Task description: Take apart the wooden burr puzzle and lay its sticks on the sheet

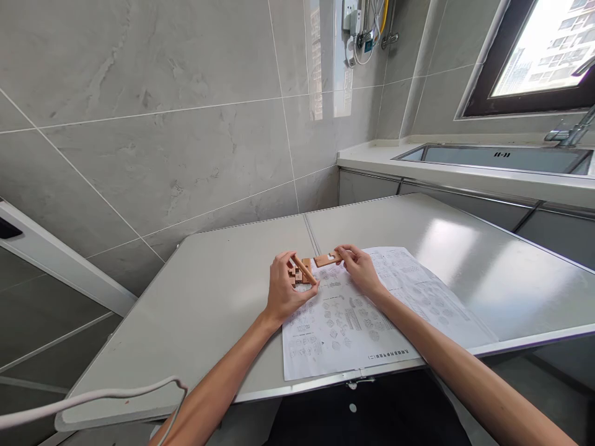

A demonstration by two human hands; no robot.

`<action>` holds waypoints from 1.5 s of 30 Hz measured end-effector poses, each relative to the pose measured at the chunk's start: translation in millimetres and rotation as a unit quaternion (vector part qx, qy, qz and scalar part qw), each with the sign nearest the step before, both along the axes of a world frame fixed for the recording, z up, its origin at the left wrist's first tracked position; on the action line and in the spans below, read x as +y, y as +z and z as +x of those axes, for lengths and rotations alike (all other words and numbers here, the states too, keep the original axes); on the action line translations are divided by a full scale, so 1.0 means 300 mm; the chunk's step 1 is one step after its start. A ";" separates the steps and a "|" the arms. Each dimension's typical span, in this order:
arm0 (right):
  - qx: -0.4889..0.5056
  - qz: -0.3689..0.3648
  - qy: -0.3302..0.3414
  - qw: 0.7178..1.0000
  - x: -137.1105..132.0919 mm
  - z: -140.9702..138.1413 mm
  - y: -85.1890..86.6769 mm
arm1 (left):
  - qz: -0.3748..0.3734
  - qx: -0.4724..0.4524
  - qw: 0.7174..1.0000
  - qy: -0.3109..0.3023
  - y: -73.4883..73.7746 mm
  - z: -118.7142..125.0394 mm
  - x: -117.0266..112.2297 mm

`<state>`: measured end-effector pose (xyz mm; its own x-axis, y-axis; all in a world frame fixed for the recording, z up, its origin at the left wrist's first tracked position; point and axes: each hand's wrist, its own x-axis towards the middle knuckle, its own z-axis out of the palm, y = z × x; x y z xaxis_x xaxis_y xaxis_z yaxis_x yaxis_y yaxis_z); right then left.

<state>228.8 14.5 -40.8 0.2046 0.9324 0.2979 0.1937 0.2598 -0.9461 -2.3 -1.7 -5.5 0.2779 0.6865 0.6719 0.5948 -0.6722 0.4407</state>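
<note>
My left hand point(284, 286) is closed round a small wooden stick point(304, 269), held slantwise between thumb and fingers. Just behind it lie several notched wooden puzzle pieces point(294, 274) on the grey table point(223, 291). My right hand point(359, 267) pinches a flat notched wooden piece point(326, 259) at its right end, a little above the printed instruction sheet point(367, 316). The two hands are close together, with the pieces between them. The sheet shows many small diagrams and reaches the table's near edge.
A white cable point(93, 399) curves over the table's near left corner. Behind the table runs a grey tiled wall point(162, 124). At the right stands a counter with a steel sink point(497, 158) and tap under a window point(543, 49).
</note>
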 end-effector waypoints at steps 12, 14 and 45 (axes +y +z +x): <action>-0.221 -0.049 -0.012 0.974 -0.003 -0.010 -0.018 | -0.033 0.049 0.998 -0.008 -0.011 0.000 -0.001; -0.249 -0.047 -0.001 0.967 -0.004 -0.009 -0.019 | -0.041 0.055 0.997 -0.019 -0.010 0.000 -0.002; -0.276 0.044 0.048 0.959 -0.046 -0.039 0.013 | -0.153 0.111 0.968 -0.164 -0.012 -0.002 -0.013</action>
<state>217.2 0.8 -37.1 -0.0922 0.9056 0.4140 0.6292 0.3753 -0.6807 -3.0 -5.5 -9.2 0.6284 0.6949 0.3496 0.4746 -0.6986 0.5355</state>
